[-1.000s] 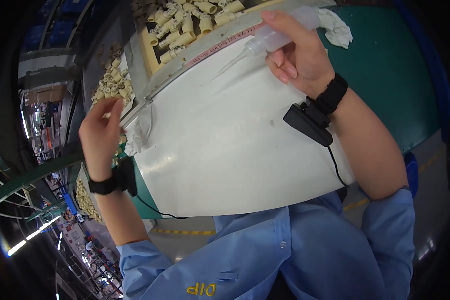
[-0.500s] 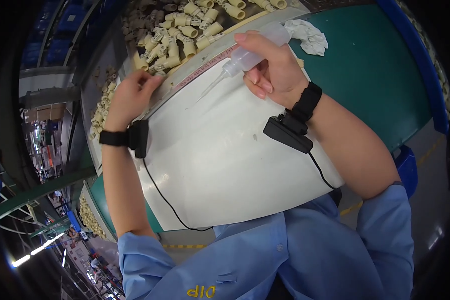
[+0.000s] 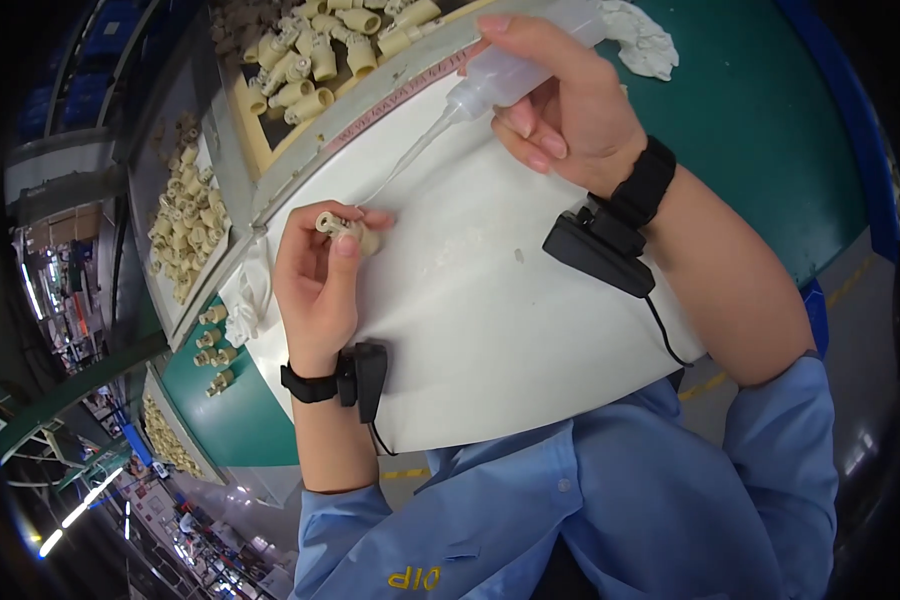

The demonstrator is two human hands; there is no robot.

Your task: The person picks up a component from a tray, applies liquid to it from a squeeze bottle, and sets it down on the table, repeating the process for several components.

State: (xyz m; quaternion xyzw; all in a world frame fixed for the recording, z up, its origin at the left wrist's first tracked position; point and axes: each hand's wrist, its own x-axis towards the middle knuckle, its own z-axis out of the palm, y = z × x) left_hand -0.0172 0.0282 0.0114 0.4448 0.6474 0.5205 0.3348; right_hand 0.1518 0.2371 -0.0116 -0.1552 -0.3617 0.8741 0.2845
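Between thumb and fingers, my left hand (image 3: 315,285) grips a small cream plastic fitting (image 3: 362,238), shaped like a short stepped cylinder. My right hand (image 3: 585,110) is wrapped round a translucent squeeze bottle (image 3: 505,78), tilted down to the left. Its long thin nozzle (image 3: 410,152) ends at or very near the fitting; whether they touch I cannot tell. Both hands are above a white sheet (image 3: 470,330) on the table.
Beyond the sheet's far edge, a framed tray (image 3: 260,160) holds many cream fittings (image 3: 325,55). More fittings (image 3: 185,225) lie piled at the left, and several stand on the green table (image 3: 195,405). White crumpled tissue (image 3: 642,40) lies at the far right, another (image 3: 250,300) at left.
My left hand has come back from the tray's edge toward me and now holds a fitting under the nozzle. The bottle, still in my right hand, has shifted only slightly.
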